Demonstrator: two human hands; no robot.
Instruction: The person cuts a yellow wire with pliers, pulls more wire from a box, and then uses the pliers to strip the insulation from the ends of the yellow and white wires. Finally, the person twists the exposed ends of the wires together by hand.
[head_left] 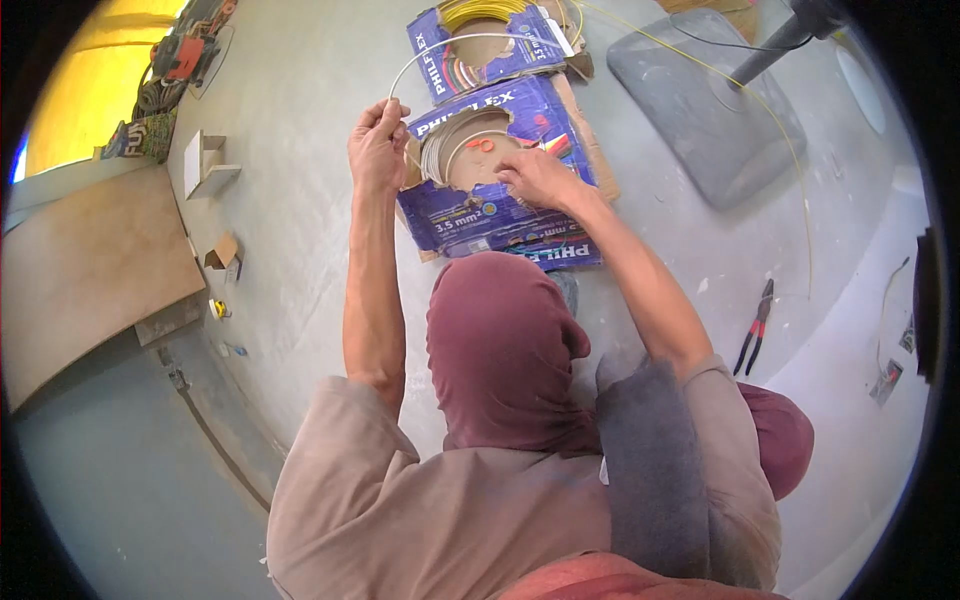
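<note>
My left hand pinches a thin white wire, which arcs up and right over the upper box. My right hand is closed above the right part of the lower blue PHILFLEX box; what its fingers hold, if anything, is too small to make out. Through the torn opening of this box shows a coil of whitish wire, with a small orange item inside the ring. Behind it lies a second blue box with a yellow wire coil.
Red-handled pliers lie on the floor at right. A dark stand base is at upper right, crossed by a loose yellow wire. At left are small open cartons, a yellow item and a brown board. Maroon-covered knees are in front.
</note>
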